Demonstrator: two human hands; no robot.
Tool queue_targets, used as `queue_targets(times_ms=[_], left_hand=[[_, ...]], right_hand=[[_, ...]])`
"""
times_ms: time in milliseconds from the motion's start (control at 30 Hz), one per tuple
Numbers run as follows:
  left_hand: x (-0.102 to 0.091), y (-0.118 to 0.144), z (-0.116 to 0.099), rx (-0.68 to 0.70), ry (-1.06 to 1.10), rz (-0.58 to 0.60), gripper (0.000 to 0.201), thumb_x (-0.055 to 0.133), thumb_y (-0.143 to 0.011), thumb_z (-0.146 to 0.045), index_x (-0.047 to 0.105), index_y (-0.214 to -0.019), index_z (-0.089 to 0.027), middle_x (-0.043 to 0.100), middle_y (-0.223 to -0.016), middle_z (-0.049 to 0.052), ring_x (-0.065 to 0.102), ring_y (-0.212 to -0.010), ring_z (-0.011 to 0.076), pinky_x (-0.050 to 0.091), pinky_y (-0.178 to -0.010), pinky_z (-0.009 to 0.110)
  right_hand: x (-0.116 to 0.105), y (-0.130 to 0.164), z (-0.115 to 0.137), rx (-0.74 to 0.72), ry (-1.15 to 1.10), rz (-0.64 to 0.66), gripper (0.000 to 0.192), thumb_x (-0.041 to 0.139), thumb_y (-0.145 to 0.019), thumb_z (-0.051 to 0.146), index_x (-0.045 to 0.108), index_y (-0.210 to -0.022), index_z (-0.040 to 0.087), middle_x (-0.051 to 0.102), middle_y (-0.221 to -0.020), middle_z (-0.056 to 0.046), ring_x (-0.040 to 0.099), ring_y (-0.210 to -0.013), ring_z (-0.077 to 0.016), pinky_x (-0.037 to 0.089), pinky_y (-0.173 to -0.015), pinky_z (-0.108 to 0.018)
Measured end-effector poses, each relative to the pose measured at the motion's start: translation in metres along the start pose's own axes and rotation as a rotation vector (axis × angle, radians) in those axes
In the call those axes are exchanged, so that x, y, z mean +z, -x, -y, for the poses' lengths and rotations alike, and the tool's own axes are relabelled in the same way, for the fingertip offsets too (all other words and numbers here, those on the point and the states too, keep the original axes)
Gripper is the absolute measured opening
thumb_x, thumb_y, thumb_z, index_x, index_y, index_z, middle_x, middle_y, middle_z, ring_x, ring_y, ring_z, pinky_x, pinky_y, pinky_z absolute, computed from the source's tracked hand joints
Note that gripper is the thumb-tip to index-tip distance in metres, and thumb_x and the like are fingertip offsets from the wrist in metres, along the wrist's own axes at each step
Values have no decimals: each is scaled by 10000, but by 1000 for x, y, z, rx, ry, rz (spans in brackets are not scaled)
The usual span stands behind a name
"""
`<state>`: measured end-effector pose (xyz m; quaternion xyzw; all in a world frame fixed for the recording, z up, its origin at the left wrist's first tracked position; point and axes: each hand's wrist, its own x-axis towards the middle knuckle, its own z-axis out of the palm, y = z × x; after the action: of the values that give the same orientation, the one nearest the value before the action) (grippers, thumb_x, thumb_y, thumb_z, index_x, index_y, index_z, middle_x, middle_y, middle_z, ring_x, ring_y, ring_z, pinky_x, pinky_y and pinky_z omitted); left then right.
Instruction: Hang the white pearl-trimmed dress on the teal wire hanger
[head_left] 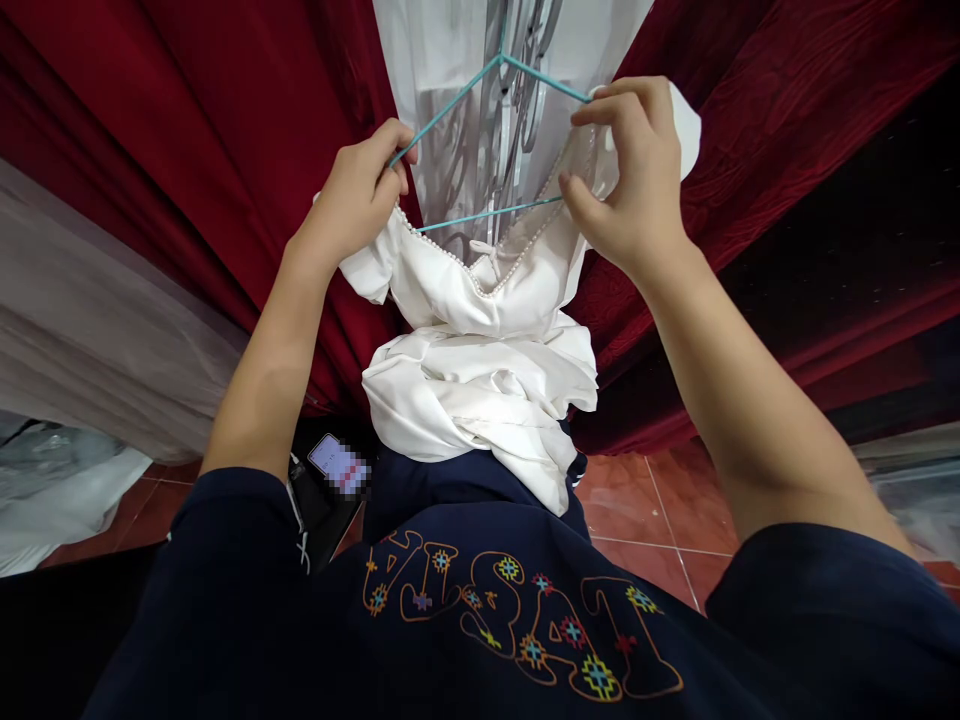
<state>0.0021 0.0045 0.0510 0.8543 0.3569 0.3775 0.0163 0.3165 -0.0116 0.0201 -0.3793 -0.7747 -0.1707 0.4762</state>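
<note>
Fingers of both hands are busy at the shoulders of a white garment point(480, 370) on a teal wire hanger point(480, 135). From my remote seat I read the left hand point(364, 195) as pinched closed on the hanger's left arm and the fabric edge together, thumb and forefinger meeting on the wire. The right hand point(637, 170) is curled narrow around the other shoulder, fingertips gripping a fold of white cloth where the right end of the wire runs under it.

The garment hangs between and below the hands, its pearl-trimmed neckline point(480, 275) dipping just under the hanger's lower bar, the rest bunched against my dark shirt point(480, 620). Red curtains point(187, 150) lie beyond both wrists; a phone point(337, 465) sits below the left forearm.

To seat the shoulders well, I judge the cloth should be drawn outward evenly on both sides, keeping the neckline centred under the hook. Uneven pull could let one slippery shoulder slide off the wire.
</note>
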Motion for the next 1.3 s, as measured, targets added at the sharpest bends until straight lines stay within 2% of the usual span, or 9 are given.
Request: queue_targets(times_ms=[100,200,400,567,700,833,933,1100,1300], left_hand=[[-1,-2,1,-26,-21,20,405,408,-845,-82,598,-1096,-337,635,-863,-10,606,-808,173,539,-813,331],[-2,-3,3,21,-22,17,392,414,-835,-113,611,-1101,-323,646,-861,7,611,-798,190,549,-797,358],[-6,-4,4,28,-64,-7,459,373,-801,-45,629,-1105,-274,617,-824,-3,554,-752,167,512,-797,329],[-8,-4,5,45,-30,-16,449,392,-795,-45,633,-1086,-288,618,-815,-6,551,-756,170,497,-773,327],[-8,-3,5,51,-11,-31,443,388,-790,-39,642,-1079,-257,612,-807,-2,550,-748,168,479,-758,326],[-8,-3,8,49,6,-20,445,390,-794,-36,640,-1075,-275,604,-807,-6,546,-747,163,475,-750,316],[-6,-6,15,55,33,-8,416,409,-811,-55,633,-1070,-291,605,-806,5,547,-739,182,470,-732,336],[-2,-12,24,77,84,36,280,483,-868,-80,627,-1027,-260,606,-769,30,538,-681,205,464,-725,360],[-10,-10,21,67,20,36,329,450,-895,-20,623,-1058,-248,596,-800,20,535,-704,200,440,-702,340]], right_hand=[[6,5,-14,70,52,19,525,657,-821,108,532,-1297,288,523,-1419,-87,477,-1386,-229,380,-1212,-445],[8,5,-24,119,127,27,572,582,-801,46,522,-1301,318,569,-1400,-35,502,-1355,-232,272,-1260,-492],[5,7,-41,311,230,64,456,515,-812,56,593,-1205,274,692,-1107,-54,616,-1028,-266,422,-1028,-452],[-3,6,-55,232,-77,-76,397,434,-912,120,596,-1256,233,693,-1133,-53,640,-939,-195,471,-909,-337],[-9,5,-74,346,-198,-136,364,349,-881,51,685,-892,190,699,-920,-71,619,-838,-172,464,-769,-303],[-14,15,-88,490,-144,5,368,513,-980,260,481,-618,208,411,-576,5,318,-570,-113,286,-591,-287],[-22,25,-87,409,-23,32,421,557,-981,403,416,-635,210,342,-597,20,274,-589,-103,229,-609,-299],[-41,29,-81,236,44,50,473,382,-1019,567,429,-705,217,340,-613,13,269,-582,-113,208,-614,-314],[-48,29,-99,270,189,-56,435,352,-1044,389,289,-642,237,260,-603,17,246,-579,-122,215,-622,-328]])
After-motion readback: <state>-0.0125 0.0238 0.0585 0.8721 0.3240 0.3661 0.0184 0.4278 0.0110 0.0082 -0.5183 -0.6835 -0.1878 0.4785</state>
